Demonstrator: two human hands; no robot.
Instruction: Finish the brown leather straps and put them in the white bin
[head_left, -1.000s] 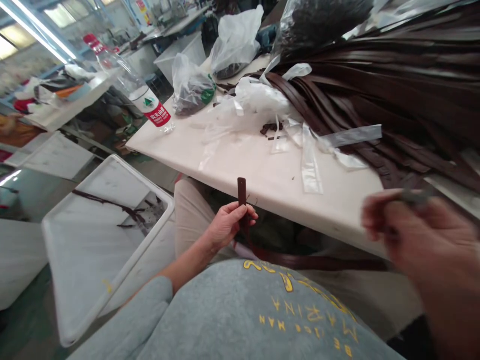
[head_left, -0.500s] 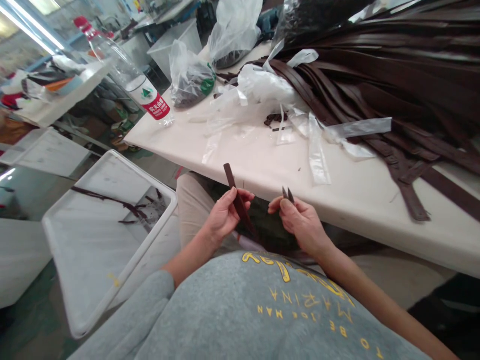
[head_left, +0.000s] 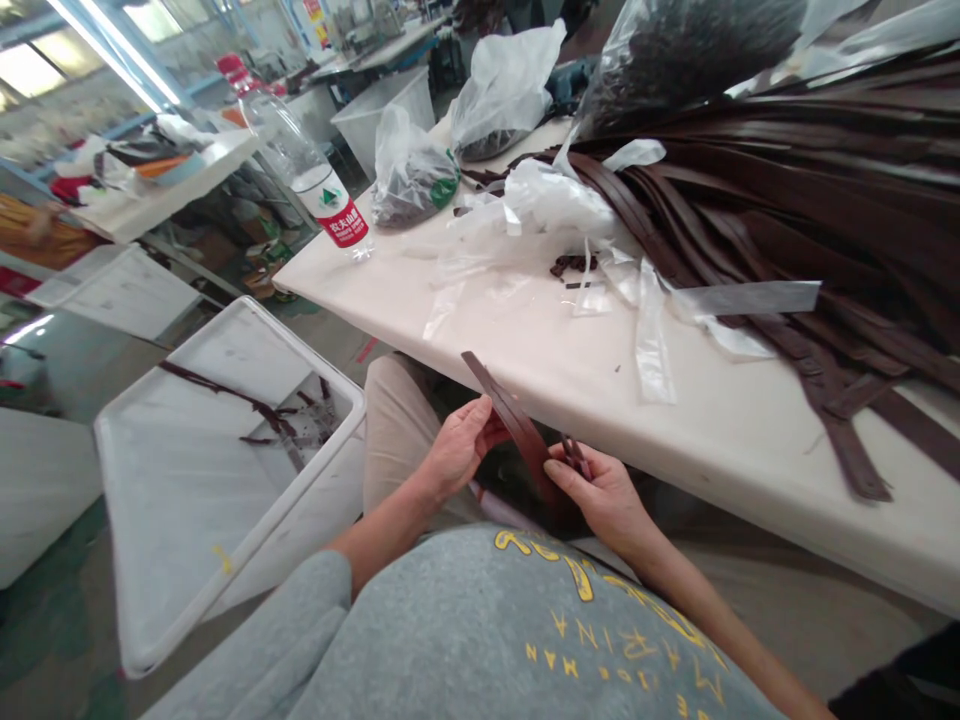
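On the cream-white tabletop, shows a clear plastic bottle with red cap and label near the corner, crumpled translucent plastic wrapping midway, and heaped dark-brown leather-like straps at right. Beside the left knee, shows a white plastic bin holding brown scraps. Holds a slanted brown leather-like strap above the lap, close to the near table edge, pinched in the left hand and right hand. Cradles small dark snips in the right's curled fingers, both forearms angled inward.
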